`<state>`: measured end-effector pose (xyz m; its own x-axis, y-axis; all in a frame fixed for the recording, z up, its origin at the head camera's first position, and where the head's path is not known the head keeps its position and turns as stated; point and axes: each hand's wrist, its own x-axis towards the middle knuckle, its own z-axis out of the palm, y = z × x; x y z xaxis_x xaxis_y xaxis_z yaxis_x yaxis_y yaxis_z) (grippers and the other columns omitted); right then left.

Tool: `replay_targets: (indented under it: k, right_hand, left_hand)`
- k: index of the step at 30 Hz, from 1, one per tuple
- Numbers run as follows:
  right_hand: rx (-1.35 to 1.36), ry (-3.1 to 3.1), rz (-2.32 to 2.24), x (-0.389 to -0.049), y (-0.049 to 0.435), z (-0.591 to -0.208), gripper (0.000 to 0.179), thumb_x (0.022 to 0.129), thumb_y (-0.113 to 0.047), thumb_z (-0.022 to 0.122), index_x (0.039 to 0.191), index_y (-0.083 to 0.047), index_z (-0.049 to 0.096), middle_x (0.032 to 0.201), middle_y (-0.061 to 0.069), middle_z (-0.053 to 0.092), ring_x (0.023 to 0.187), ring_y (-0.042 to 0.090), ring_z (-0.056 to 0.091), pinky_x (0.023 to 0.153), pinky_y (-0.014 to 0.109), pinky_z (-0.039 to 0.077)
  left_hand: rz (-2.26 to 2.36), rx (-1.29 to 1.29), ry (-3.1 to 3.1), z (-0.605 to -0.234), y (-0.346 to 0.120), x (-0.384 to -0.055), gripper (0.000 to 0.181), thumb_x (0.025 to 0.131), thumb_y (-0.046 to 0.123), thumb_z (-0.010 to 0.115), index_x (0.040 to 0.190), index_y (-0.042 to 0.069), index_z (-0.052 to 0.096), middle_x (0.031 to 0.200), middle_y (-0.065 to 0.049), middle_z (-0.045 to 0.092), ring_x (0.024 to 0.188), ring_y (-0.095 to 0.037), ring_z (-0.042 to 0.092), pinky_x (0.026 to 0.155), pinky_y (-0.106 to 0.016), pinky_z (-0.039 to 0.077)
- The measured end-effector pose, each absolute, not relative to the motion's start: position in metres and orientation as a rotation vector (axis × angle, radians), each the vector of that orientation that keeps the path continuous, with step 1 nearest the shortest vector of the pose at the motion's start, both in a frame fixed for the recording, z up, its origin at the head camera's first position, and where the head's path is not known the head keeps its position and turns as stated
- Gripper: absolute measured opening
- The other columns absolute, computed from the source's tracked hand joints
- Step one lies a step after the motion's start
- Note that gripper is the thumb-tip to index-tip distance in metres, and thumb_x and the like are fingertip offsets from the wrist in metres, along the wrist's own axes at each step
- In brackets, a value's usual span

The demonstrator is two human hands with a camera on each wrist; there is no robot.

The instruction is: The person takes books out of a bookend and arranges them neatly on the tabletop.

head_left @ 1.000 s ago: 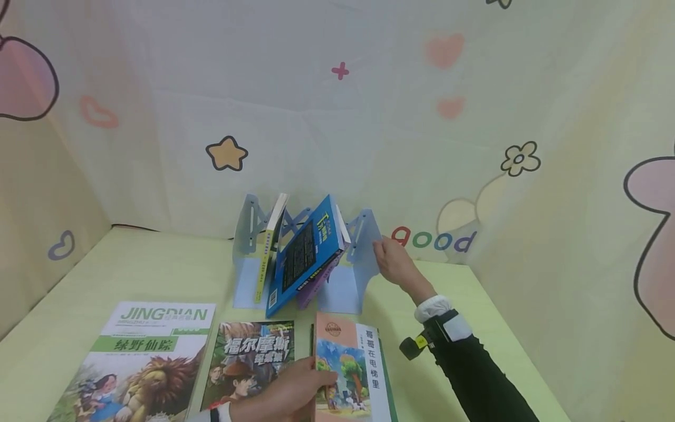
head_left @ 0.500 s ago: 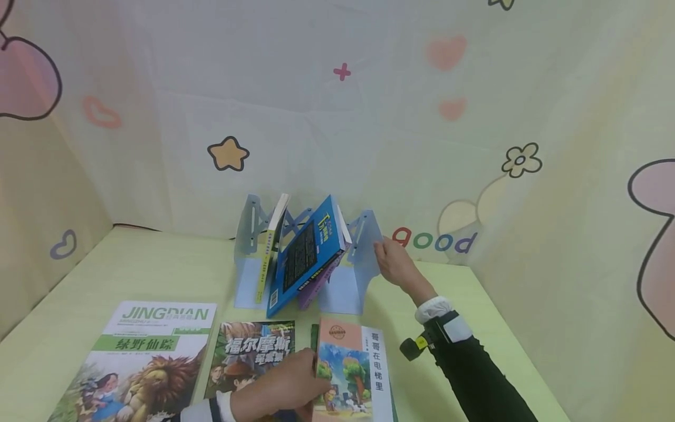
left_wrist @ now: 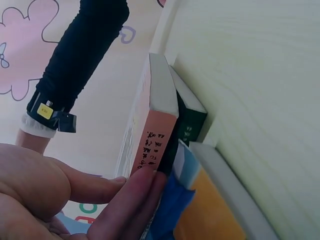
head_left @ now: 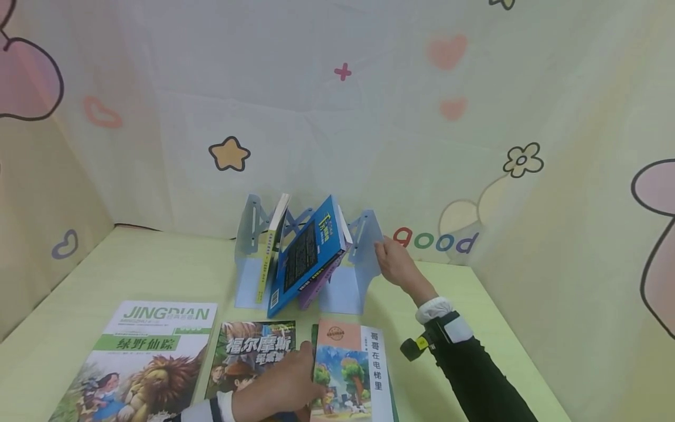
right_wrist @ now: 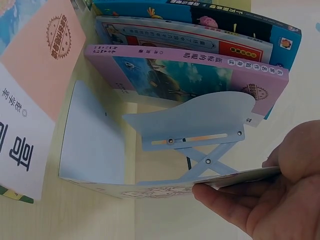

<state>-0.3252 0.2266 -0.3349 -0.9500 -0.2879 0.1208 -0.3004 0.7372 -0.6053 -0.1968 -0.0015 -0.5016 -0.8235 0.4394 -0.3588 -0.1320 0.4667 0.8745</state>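
Observation:
My left hand [head_left: 282, 384] is at the left edge of a pink-topped storybook [head_left: 343, 375], pinching it with the thumb on the cover and fingertips at the pink spine [left_wrist: 155, 137], as the left wrist view shows. That book lies over a dark green book [left_wrist: 192, 120]. Farther back, my right hand [head_left: 399, 268] pinches the right end plate of a light blue extendable bookend [head_left: 367, 258]. Several books lean inside the bookend: a yellow-spined one [head_left: 266, 258], a blue one [head_left: 306, 252] and a purple one [right_wrist: 200, 75] among them.
A large book with a lion on its cover [head_left: 142, 363] lies at the left of the pale table [head_left: 448, 357]. Beside it is a detective book [head_left: 253, 346], partly covered by my left hand. A printed cloth backdrop [head_left: 337, 146] stands behind and at both sides.
My left thumb has drawn back toward the storybook's left edge, and the book has shifted slightly toward me over the green one. My right hand stays on the bookend.

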Motion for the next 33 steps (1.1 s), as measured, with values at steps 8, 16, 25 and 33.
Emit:
replay_targets:
  k: [8, 16, 25, 33]
  right_hand:
    - [0.472, -2.919, 1.037, -0.324, 0.227, -0.335, 0.043, 0.112, -0.018, 0.036, 0.143, 0.01, 0.049, 0.133, 0.03, 0.062, 0.119, 0.047, 0.064, 0.1, 0.058, 0.05]
    - [0.5, -2.901, 0.994, -0.324, 0.227, -0.334, 0.042, 0.112, -0.015, 0.036, 0.14, 0.012, 0.051, 0.129, 0.032, 0.064, 0.117, 0.047, 0.065, 0.1, 0.057, 0.051]
    - [0.526, -2.901, 0.945, -0.325, 0.228, -0.335, 0.041, 0.112, -0.014, 0.036, 0.14, 0.013, 0.05, 0.128, 0.032, 0.064, 0.116, 0.048, 0.065, 0.098, 0.058, 0.051]
    - [0.525, -2.913, 0.927, -0.325, 0.227, -0.336, 0.041, 0.112, -0.015, 0.037, 0.141, 0.012, 0.049, 0.131, 0.032, 0.062, 0.118, 0.048, 0.064, 0.097, 0.057, 0.052]
  left_hand:
    - [1.502, 0.201, 2.052, -0.5, 0.0, -0.189, 0.069, 0.093, 0.014, 0.079, 0.142, -0.003, 0.033, 0.078, -0.024, 0.068, 0.062, -0.038, 0.07, 0.073, -0.05, 0.057]
    - [1.494, 0.208, 2.073, -0.486, -0.003, -0.179, 0.062, 0.094, 0.014, 0.077, 0.14, -0.003, 0.037, 0.079, -0.021, 0.065, 0.063, -0.034, 0.068, 0.069, -0.049, 0.055]
    - [1.485, 0.165, 2.033, -0.506, -0.01, -0.191, 0.082, 0.089, 0.025, 0.083, 0.15, -0.001, 0.034, 0.101, -0.014, 0.065, 0.074, -0.033, 0.071, 0.076, -0.057, 0.055]
    - [1.583, 0.169, 2.059, -0.448, -0.028, -0.182, 0.09, 0.093, 0.036, 0.079, 0.159, 0.001, 0.029, 0.136, -0.019, 0.06, 0.082, -0.03, 0.073, 0.076, -0.049, 0.059]
